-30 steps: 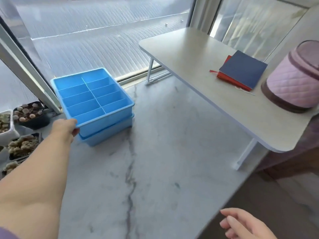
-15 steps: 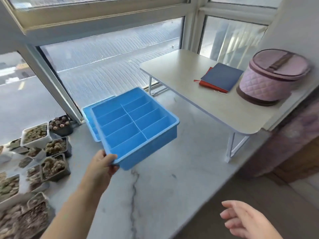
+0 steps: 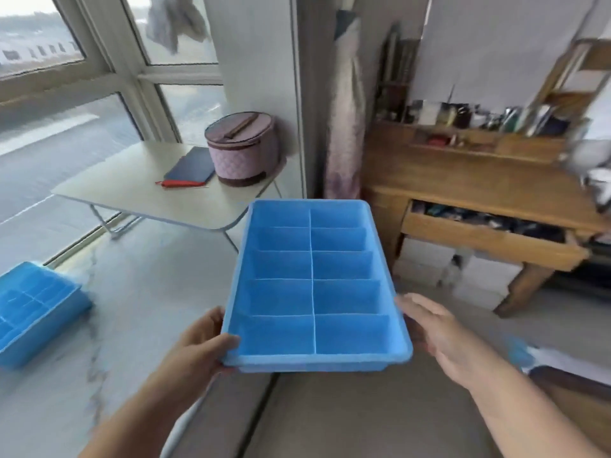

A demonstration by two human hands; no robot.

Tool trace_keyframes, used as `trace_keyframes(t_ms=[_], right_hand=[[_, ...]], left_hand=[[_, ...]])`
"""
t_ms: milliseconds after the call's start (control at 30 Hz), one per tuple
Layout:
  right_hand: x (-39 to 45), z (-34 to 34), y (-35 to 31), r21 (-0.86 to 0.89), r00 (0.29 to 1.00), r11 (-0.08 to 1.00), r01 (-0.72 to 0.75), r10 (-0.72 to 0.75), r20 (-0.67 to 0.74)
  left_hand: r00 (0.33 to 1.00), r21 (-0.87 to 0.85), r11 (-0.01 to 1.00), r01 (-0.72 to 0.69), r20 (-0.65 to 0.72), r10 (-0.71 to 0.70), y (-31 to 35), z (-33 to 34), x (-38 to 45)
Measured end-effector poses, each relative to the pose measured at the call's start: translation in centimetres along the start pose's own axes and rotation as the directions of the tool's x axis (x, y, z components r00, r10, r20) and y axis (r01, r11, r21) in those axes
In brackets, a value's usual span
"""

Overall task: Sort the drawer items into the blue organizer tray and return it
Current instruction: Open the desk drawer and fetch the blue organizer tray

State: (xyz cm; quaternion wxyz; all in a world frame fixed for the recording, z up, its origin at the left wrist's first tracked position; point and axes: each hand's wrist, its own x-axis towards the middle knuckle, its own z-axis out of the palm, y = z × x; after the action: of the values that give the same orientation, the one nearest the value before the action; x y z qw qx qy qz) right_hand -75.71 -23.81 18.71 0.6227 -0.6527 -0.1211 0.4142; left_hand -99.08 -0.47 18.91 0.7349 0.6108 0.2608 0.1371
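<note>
I carry an empty blue organizer tray [image 3: 380,259] with several compartments in the air in front of me. My left hand [image 3: 198,345] grips its near left corner, thumb over the rim. My right hand [image 3: 436,328] lies against the tray's right side with the fingers fairly straight. At the right stands a wooden desk [image 3: 463,180] with its drawer [image 3: 489,236] pulled open; dark items fill the drawer, too blurred to name.
A second blue tray [image 3: 36,312] sits on the marble ledge at the left. A low white table [image 3: 139,190] holds notebooks and a pink quilted case [image 3: 241,153]. White boxes [image 3: 459,269] sit under the desk. The desk top is cluttered.
My left hand lifted the top tray off the other one and swung it right. The view turned from the window toward the desk. My right hand came up to the tray's right side.
</note>
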Motion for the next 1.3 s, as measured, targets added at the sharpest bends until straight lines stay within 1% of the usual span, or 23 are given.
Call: trace_keyframes(t_ms=[67,100,133,167,233,267,300,333,367,433,467,533,600,700,733,800,867,933,1000,1067,1133,1233,1300], right_hand=[[-0.4,-3.5,1.0,-0.018,0.996,0.999,-0.032,0.030,-0.083],[-0.5,-4.9,1.4,-0.001,0.992,0.999,-0.038,0.038,-0.119],[-0.6,-5.9,1.7,0.034,0.988,0.998,-0.046,0.050,-0.143],[-0.5,-6.8,2.1,0.077,0.983,0.996,-0.048,0.061,-0.174],[-0.1,-8.1,2.7,0.181,0.966,0.982,-0.044,0.089,-0.244],[0.3,-8.5,3.0,0.238,0.954,0.971,-0.035,0.104,-0.283],[0.9,-8.9,3.4,0.276,0.938,0.961,-0.019,0.112,-0.327],[1.6,-9.0,3.6,0.309,0.922,0.951,0.002,0.118,-0.370],[2.3,-9.1,3.8,0.332,0.905,0.943,0.026,0.119,-0.409],[3.9,-8.9,3.8,0.356,0.858,0.932,0.073,0.124,-0.498],[4.7,-8.7,3.7,0.359,0.831,0.929,0.092,0.127,-0.541],[6.1,-8.7,3.5,0.358,0.788,0.928,0.108,0.140,-0.599],[7.2,-9.6,3.1,0.334,0.760,0.938,0.095,0.148,-0.633],[7.8,-12.9,2.6,0.334,0.768,0.942,0.024,0.197,-0.609],[7.8,-14.5,2.0,0.340,0.759,0.940,0.017,0.209,-0.616],[7.9,-18.8,1.4,0.364,0.691,0.930,0.054,0.229,-0.685],[8.4,-23.4,0.3,0.356,0.609,0.927,0.116,0.217,-0.763],[9.8,-28.3,-1.0,0.343,0.563,0.928,0.146,0.207,-0.800],[12.0,-32.8,-2.2,0.344,0.563,0.926,0.157,0.203,-0.801],[14.3,-36.3,-3.2,0.352,0.592,0.926,0.136,0.209,-0.778],[16.7,-39.1,-3.7,0.338,0.599,0.937,0.084,0.224,-0.768],[20.7,-43.3,-4.1,0.327,0.599,0.945,0.029,0.245,-0.762],[23.4,-45.7,-5.1,0.296,0.595,0.955,-0.033,0.257,-0.762]], left_hand=[[0.996,0.123,0.992,0.010,0.086,-0.020,0.2,2.8,2.9],[0.994,0.174,0.985,0.010,0.106,-0.029,0.1,4.2,4.5],[0.995,0.197,0.980,0.002,0.096,-0.021,-0.1,5.4,6.2],[0.999,0.209,0.978,-0.004,0.041,-0.005,-0.6,6.5,8.0],[0.992,0.179,0.984,0.027,-0.123,-0.005,-2.0,8.9,11.3],[0.986,0.147,0.988,0.054,-0.164,-0.029,-2.8,10.4,12.7],[0.984,0.130,0.987,0.098,-0.161,-0.077,-3.6,12.1,13.8],[0.984,0.126,0.980,0.156,-0.110,-0.142,-4.6,13.9,14.6],[0.976,0.129,0.967,0.218,-0.012,-0.218,-5.4,15.9,15.2],[0.927,0.133,0.942,0.307,0.184,-0.328,-6.5,19.7,16.3],[0.909,0.142,0.935,0.324,0.228,-0.349,-6.7,21.3,17.0],[0.912,0.189,0.930,0.316,0.210,-0.353,-6.5,23.4,18.6],[0.902,0.208,0.923,0.324,0.225,-0.368,-6.1,24.3,21.2],[0.883,0.273,0.901,0.337,0.239,-0.403,-5.5,24.8,25.6],[0.879,0.289,0.896,0.338,0.243,-0.410,-5.3,25.0,27.2],[0.865,0.350,0.876,0.331,0.259,-0.430,-5.0,25.9,30.3],[0.861,0.419,0.859,0.295,0.274,-0.429,-4.5,27.3,33.3],[0.854,0.474,0.842,0.258,0.295,-0.428,-4.0,29.2,36.4],[0.844,0.508,0.831,0.226,0.324,-0.428,-3.3,31.5,39.4],[0.840,0.513,0.827,0.227,0.327,-0.434,-2.6,33.7,42.3],[0.870,0.537,0.817,0.212,0.278,-0.408,-1.7,35.4,45.4],[0.941,0.599,0.795,0.101,0.203,-0.272,-1.0,37.5,49.7],[0.967,0.611,0.791,0.035,0.178,-0.180,-0.4,38.9,52.3]])
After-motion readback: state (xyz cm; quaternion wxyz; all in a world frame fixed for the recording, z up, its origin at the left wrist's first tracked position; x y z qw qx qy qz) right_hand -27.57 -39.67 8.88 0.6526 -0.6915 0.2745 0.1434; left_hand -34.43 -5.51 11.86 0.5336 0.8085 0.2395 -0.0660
